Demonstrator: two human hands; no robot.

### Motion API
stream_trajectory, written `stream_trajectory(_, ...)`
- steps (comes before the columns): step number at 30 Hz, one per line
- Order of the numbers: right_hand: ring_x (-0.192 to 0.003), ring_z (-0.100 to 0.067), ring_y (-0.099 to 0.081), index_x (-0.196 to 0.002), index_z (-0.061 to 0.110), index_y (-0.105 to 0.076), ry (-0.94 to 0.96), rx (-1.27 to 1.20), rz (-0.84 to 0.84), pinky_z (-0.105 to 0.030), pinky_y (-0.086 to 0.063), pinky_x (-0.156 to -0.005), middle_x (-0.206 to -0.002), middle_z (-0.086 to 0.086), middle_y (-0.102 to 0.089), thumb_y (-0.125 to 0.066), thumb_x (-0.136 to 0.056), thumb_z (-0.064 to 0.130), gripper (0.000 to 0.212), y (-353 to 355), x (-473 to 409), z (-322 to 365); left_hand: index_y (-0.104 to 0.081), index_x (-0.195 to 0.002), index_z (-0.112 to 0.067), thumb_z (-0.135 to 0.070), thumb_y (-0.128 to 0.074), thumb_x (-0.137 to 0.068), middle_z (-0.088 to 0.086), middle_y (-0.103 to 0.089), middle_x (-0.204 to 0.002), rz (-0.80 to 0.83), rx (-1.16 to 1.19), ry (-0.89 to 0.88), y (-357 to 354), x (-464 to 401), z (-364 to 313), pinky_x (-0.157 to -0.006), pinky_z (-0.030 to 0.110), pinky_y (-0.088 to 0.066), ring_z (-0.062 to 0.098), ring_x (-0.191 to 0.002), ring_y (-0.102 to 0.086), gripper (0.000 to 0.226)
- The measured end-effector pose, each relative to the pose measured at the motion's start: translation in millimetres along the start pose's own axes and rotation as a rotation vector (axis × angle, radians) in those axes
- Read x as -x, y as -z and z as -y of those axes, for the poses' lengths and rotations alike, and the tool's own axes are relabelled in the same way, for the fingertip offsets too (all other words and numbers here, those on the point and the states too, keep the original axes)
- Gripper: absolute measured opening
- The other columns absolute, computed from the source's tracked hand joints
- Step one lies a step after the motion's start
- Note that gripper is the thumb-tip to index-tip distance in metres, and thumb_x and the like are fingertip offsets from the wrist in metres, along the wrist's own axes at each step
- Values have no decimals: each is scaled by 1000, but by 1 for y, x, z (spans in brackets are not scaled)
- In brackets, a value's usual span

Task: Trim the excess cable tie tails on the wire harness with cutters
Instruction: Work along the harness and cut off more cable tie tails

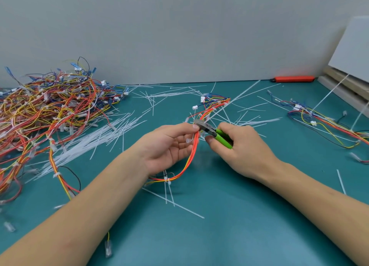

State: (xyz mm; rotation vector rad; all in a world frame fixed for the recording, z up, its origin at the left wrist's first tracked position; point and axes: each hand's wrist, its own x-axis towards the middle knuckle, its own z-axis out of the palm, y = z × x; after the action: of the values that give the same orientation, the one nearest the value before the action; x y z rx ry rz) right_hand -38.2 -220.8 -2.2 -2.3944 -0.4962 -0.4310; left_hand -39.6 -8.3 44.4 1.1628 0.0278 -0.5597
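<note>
A wire harness (187,162) of red, orange and yellow wires runs from the table up through my left hand (169,146), which pinches it near the top. My right hand (243,148) grips green-handled cutters (221,137); their grey jaws (200,125) sit against the harness right at my left fingertips. The harness goes on beyond the jaws to white connectors (202,100). Lower down, a white cable tie (167,180) on the harness still has long tails lying across the mat.
A large tangled pile of harnesses (50,110) fills the left. Loose white cable ties and cut tails (95,138) litter the teal mat. Another harness (327,124) lies at right. An orange tool (292,78) rests by the wall; a white box (353,52) stands far right.
</note>
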Motion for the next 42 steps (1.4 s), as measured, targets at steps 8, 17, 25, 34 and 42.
stream_trajectory(8,-81,-4,-52,-92,33,-58,50,-14,19,-22,-37,-66,-75,15,-56,-51,-92,57,24,1,-2,3,-80,-73,-14,-17,-77,-70,2,-67,-71,-8,-10,-25,-1,0,-1,-52,17,-54,8,-59,-62,6)
stream_trajectory(17,-55,-14,-42,-72,29,-45,-30,-48,27,-33,-37,-52,-59,10,-50,-52,-89,63,39,0,-1,0,-81,-75,-13,-17,-77,-70,1,-67,-70,1,-28,-18,0,-2,2,-52,17,-54,7,-58,-62,7)
stream_trajectory(25,-68,-8,-53,-90,31,-60,12,-92,31,-18,-35,-58,-76,16,-57,-58,-90,52,21,-1,-2,3,-81,-73,-13,-18,-77,-70,1,-67,-70,-10,-30,-33,1,-3,2,-52,17,-54,7,-57,-61,6)
stream_trajectory(34,-56,-14,-42,-72,25,-47,-47,-40,30,-36,-40,-55,-60,9,-50,-63,-95,45,35,0,-1,-3,-81,-74,-13,-16,-76,-72,1,-65,-71,-7,-36,-16,0,-3,4,-52,17,-54,7,-57,-60,6)
stream_trajectory(42,-69,-9,-53,-92,30,-61,30,-69,22,-17,-37,-60,-77,18,-57,-59,-89,51,22,1,-2,4,-80,-72,-13,-15,-75,-76,1,-67,-69,-11,-31,-22,0,-2,2,-52,17,-54,7,-55,-62,7)
